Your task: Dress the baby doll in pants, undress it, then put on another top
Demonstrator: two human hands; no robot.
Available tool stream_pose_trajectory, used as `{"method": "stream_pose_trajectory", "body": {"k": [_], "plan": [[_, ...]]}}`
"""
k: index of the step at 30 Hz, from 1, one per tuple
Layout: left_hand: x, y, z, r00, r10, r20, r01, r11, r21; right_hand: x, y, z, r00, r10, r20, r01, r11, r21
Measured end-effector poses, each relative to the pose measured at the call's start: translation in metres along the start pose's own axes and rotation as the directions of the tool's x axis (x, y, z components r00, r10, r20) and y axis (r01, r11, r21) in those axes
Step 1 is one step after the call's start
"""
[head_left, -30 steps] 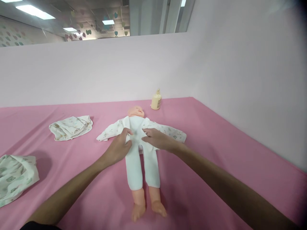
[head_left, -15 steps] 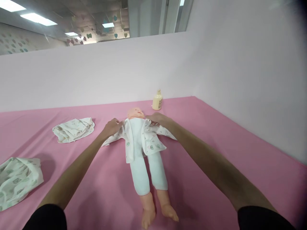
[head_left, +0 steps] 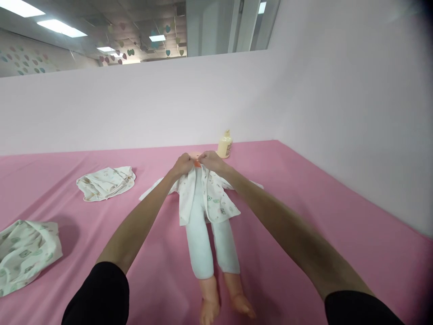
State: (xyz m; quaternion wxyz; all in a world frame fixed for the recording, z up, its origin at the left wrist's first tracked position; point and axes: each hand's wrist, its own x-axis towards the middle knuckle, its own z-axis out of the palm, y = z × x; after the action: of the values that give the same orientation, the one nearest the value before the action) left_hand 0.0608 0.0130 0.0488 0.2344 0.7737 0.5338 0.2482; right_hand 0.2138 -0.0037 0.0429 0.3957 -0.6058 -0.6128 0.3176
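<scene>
A baby doll [head_left: 206, 243] in pale white leggings lies on its back on the pink table [head_left: 304, 212], bare feet toward me. A white printed jacket [head_left: 216, 198] is draped over its chest, its two front panels drawn together. My left hand [head_left: 183, 164] and my right hand [head_left: 209, 161] meet at the doll's neck, each closed in a pinch on the jacket's collar edge. The hands hide most of the doll's head.
A cream lotion bottle [head_left: 224, 145] stands just behind the doll near the back wall. A crumpled printed garment [head_left: 106, 182] lies to the left. Another folded printed cloth [head_left: 27, 253] sits at the near left edge. A pale wall borders the table's right side.
Both hands moved from the doll's waist up to its shoulders, then inward to the neck, pulling the jacket's front panels from spread open to closed over the chest.
</scene>
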Motion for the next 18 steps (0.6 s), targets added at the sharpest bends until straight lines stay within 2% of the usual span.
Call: {"method": "stream_pose_trajectory", "body": {"k": [3, 10, 14, 16, 18], "plan": [[-0.001, 0.005, 0.007, 0.999, 0.033, -0.040, -0.033, 0.999, 0.011, -0.002, 0.006, 0.006, 0.997, -0.075, 0.025, 0.073, 0.993, 0.091], [-0.008, 0.009, 0.009, 0.999, 0.037, -0.020, -0.035, 0.997, 0.065, -0.004, 0.021, 0.011, 0.997, -0.073, 0.026, 0.067, 0.981, 0.180], [-0.025, 0.009, 0.009, 0.998, -0.057, 0.012, 0.057, 0.998, -0.010, -0.014, 0.020, 0.006, 0.998, -0.056, 0.031, 0.052, 0.993, 0.110], [-0.041, 0.009, 0.006, 0.994, -0.096, 0.052, 0.100, 0.992, -0.073, -0.026, 0.019, 0.001, 0.999, -0.042, 0.012, 0.042, 0.999, 0.029], [-0.060, 0.011, 0.003, 0.992, -0.097, 0.085, 0.102, 0.993, -0.056, -0.043, 0.017, -0.005, 0.999, -0.034, -0.027, 0.032, 0.997, -0.075]]}}
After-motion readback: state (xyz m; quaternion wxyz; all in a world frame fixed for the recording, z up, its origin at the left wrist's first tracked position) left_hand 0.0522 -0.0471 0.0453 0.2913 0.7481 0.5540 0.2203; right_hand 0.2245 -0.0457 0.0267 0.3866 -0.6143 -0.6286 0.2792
